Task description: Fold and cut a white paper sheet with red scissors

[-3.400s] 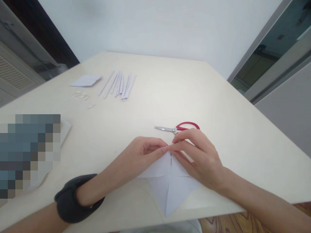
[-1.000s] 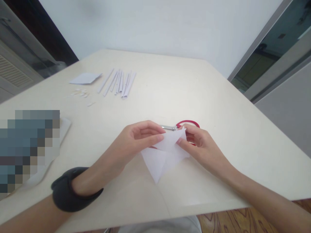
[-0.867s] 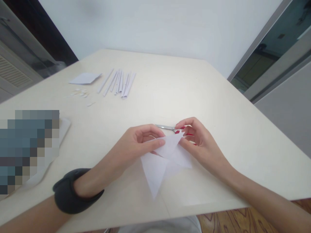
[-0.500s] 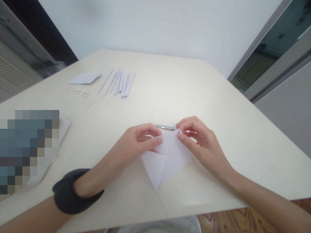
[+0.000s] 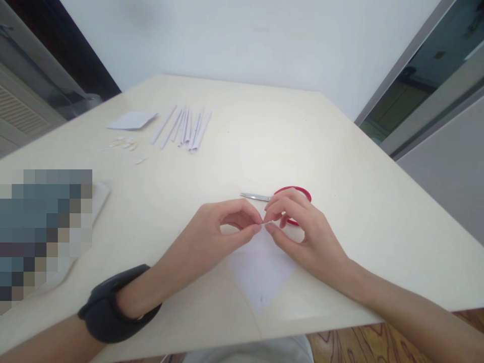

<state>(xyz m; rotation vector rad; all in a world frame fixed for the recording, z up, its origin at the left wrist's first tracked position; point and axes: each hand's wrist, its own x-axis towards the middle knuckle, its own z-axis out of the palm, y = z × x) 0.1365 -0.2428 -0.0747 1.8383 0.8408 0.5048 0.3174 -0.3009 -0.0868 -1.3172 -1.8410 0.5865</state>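
Head view: I am looking down at a pale table [image 5: 340,166] with my two bare hands meeting near the centre.
Folded paper: a white folded paper [image 5: 260,267] is lying flat on the table, just below both hands; its shape narrows to a point.
Long axis: the paper is running from 12 o'clock at my fingertips to 6 o'clock, where its point is aiming toward my body.
Left hand: my left hand [image 5: 215,237] is reaching in from 8 o'clock, thumb and forefinger pinching the paper's top edge; a dark wristband [image 5: 113,307] is sitting on that wrist.
Right hand: my right hand [image 5: 302,237] is reaching in from 4 o'clock, its thumb and forefinger pinching the same top edge.
Key relation: both pinches are almost touching at the 12 o'clock end, so the rest of the paper is lying toward 6 o'clock from the grip; neither hand is clearly nearer.
Scissors: red-handled scissors [image 5: 282,194] are lying just beyond my right fingers, blades pointing to 9 o'clock.
Far left: paper strips [image 5: 185,128], a flat paper piece [image 5: 132,120] and small scraps [image 5: 124,145] are lying well apart at 11 o'clock.
Writing: I am finding no brand, label or readable text; a pixelated patch [image 5: 45,232] is covering the left edge.
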